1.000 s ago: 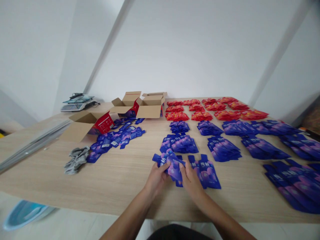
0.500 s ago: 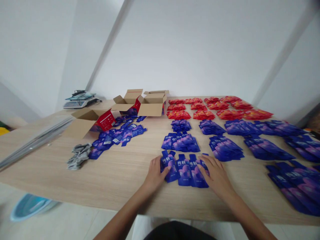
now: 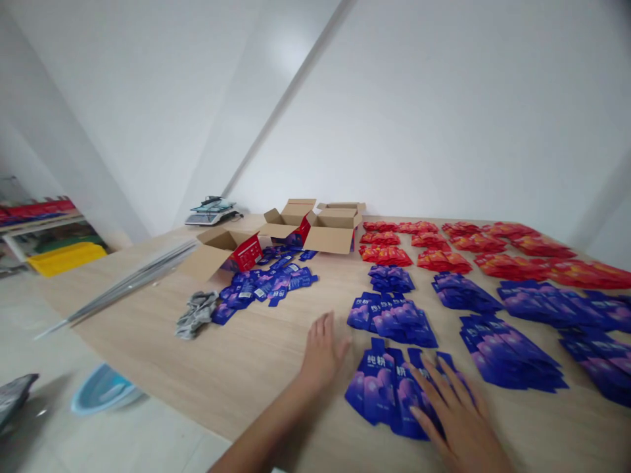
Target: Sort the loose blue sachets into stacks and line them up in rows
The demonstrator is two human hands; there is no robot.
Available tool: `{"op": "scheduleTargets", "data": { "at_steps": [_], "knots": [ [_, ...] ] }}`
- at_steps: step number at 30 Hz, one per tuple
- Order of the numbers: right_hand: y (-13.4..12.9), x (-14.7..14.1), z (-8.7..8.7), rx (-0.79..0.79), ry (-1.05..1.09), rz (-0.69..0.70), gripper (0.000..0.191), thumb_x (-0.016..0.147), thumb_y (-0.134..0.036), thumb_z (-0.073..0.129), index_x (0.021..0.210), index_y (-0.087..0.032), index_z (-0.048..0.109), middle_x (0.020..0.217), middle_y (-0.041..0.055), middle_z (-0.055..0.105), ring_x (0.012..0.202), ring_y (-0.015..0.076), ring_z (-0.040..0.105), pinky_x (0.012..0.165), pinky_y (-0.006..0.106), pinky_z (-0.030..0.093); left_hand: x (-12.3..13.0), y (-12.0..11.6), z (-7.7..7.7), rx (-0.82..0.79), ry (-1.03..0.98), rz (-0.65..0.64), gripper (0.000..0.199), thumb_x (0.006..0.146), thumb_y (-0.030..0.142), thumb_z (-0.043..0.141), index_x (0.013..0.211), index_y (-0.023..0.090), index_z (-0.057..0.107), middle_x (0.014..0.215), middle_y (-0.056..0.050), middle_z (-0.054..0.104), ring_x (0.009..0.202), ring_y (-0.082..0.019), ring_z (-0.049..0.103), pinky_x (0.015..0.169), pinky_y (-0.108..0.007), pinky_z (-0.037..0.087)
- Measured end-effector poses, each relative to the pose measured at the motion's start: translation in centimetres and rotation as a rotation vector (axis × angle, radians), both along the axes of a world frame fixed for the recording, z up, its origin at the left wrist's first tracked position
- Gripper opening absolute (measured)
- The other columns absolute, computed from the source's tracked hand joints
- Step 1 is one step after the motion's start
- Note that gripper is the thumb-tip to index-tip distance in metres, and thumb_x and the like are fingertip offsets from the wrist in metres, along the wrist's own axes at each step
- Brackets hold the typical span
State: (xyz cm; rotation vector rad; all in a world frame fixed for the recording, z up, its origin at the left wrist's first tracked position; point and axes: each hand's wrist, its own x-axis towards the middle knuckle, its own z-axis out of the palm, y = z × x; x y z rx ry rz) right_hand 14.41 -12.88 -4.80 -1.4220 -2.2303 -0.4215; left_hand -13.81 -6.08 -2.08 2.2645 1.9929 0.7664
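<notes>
My left hand (image 3: 323, 351) hovers over or rests on the table, left of the nearest row of blue pouches (image 3: 377, 387); its fingers are stretched out and nothing is in it. My right hand (image 3: 453, 407) lies spread over the right end of that row, covering part of the pouches there. These flat pouches overlap side by side and carry white characters and purple round fruit. Just behind them is a fanned stack of the same blue pouches (image 3: 392, 318). To the left, a loose heap of blue pouches (image 3: 266, 282) spills in front of an open carton (image 3: 204, 259).
Red pouch stacks (image 3: 441, 261) and more blue stacks (image 3: 510, 351) fill the table's right side. Two open cartons (image 3: 332, 236) stand at the back. Grey gloves (image 3: 196, 315), long thin rods (image 3: 133, 279) and a scale (image 3: 210, 213) lie left. A blue basin (image 3: 106, 394) is on the floor.
My view has turned left. My left hand has let go of the left pouch and moved away from the row, fingers opening. My right hand has spread flatter over the row's right end.
</notes>
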Motion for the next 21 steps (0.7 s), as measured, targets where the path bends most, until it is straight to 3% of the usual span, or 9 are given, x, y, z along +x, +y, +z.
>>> {"op": "scheduleTargets", "data": {
  "at_steps": [4, 7, 9, 13, 17, 21],
  "knots": [
    [0.0, -1.9, 0.4, 0.075, -0.109, 0.234, 0.060, 0.084, -0.052, 0.047, 0.141, -0.040, 0.032, 0.140, -0.0020, 0.048, 0.122, 0.0314, 0.048, 0.096, 0.047, 0.033, -7.8, 8.9, 0.8, -0.023, 0.118, 0.316, 0.063, 0.090, 0.039, 0.039, 0.144, 0.008, 0.025, 0.148, -0.019, 0.028, 0.136, -0.030, 0.027, 0.108, -0.047, 0.027],
    [0.5, -2.8, -0.1, 0.131, -0.159, 0.326, 0.060, 0.084, -0.052, 0.047, 0.141, -0.039, 0.033, 0.135, -0.0040, 0.053, 0.114, 0.0281, 0.055, 0.090, 0.041, 0.038, -12.1, 13.6, 1.4, -0.184, 0.217, 0.372, 0.064, 0.089, 0.042, 0.040, 0.145, 0.017, 0.025, 0.152, -0.014, 0.022, 0.139, -0.034, 0.019, 0.108, -0.053, 0.024],
    [0.9, -2.8, -0.6, 0.156, -0.174, 0.343, 0.059, 0.085, -0.053, 0.047, 0.140, -0.038, 0.034, 0.133, -0.0049, 0.055, 0.110, 0.0263, 0.057, 0.088, 0.038, 0.038, -13.2, 15.1, 1.6, -0.254, 0.239, 0.376, 0.062, 0.088, 0.048, 0.038, 0.144, 0.024, 0.028, 0.153, -0.011, 0.021, 0.139, -0.039, 0.016, 0.104, -0.061, 0.022],
    [1.0, -2.7, -0.9, 0.155, -0.165, 0.336, 0.059, 0.085, -0.052, 0.049, 0.140, -0.038, 0.035, 0.133, -0.0049, 0.055, 0.110, 0.0254, 0.058, 0.088, 0.037, 0.038, -11.7, 14.8, 0.9, -0.305, 0.270, 0.316, 0.063, 0.087, 0.060, 0.032, 0.143, 0.031, 0.031, 0.154, -0.008, 0.019, 0.136, -0.046, 0.016, 0.099, -0.066, 0.022],
    [0.7, -2.9, -0.5, 0.102, -0.149, 0.331, 0.058, 0.085, -0.048, 0.049, 0.141, -0.038, 0.034, 0.136, -0.0051, 0.052, 0.114, 0.0257, 0.055, 0.090, 0.037, 0.038, -8.2, 10.8, -0.5, -0.176, 0.368, 0.185, 0.054, 0.089, 0.056, 0.035, 0.138, 0.033, 0.039, 0.151, -0.007, 0.028, 0.132, -0.041, 0.029, 0.099, -0.058, 0.030],
    [0.0, -3.1, -0.1, -0.021, -0.128, 0.299, 0.058, 0.087, -0.043, 0.048, 0.142, -0.038, 0.029, 0.143, -0.0054, 0.043, 0.123, 0.0260, 0.048, 0.097, 0.040, 0.035, -7.1, 7.3, 0.2, -0.114, 0.430, 0.215, 0.037, 0.090, 0.036, 0.043, 0.119, 0.019, 0.058, 0.130, -0.016, 0.051, 0.109, -0.034, 0.052, 0.087, -0.048, 0.042]
  ]
}}
